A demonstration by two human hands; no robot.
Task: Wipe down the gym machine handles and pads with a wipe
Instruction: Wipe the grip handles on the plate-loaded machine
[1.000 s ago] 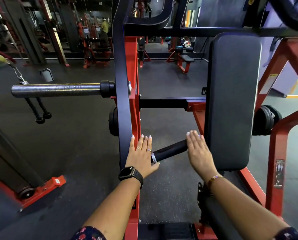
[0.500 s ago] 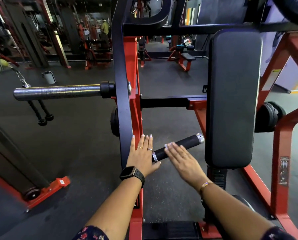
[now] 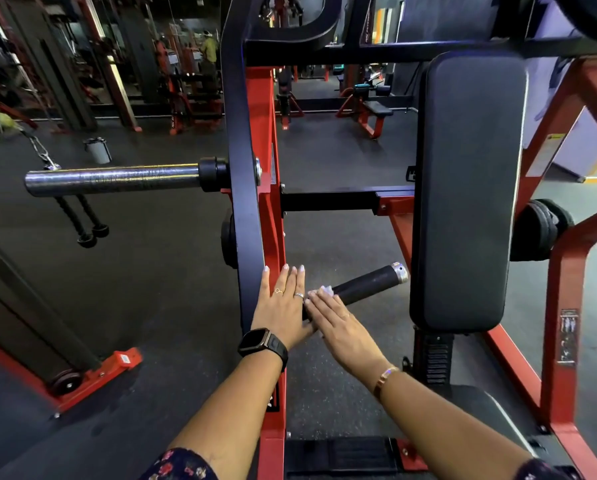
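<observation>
The red-and-black machine frame (image 3: 267, 140) rises straight ahead of both hands; the left hand (image 3: 283, 306) lies flat against it, fingers straight and close together, tips up along the edge of the black upright, holding nothing. Off to the right of the right hand's fingers, and apart from them, the tall black back pad (image 3: 470, 188) stands upright on its post. Well above and to the left of the left fingers, a chrome weight peg (image 3: 117, 177) juts sideways from the frame over the dark rubber floor (image 3: 151, 289). The black handle (image 3: 369, 283) slants up and to the right from between the two hands; its chrome end cap sits just short of the pad, while its near end is hidden under the hands. The right hand (image 3: 338, 327) lies over that near end, fingers stretched out flat and not curled round the bar, its inner edge touching the left hand. The white wipe (image 3: 325, 291) shows as a small crumpled bit at the right fingertips, pressed between them and the handle; the rest of it is covered. A dark smartwatch (image 3: 257, 342) sits on the left wrist; a thin bracelet (image 3: 383, 377) circles the right wrist; rings (image 3: 299, 295) show on two left fingers.
</observation>
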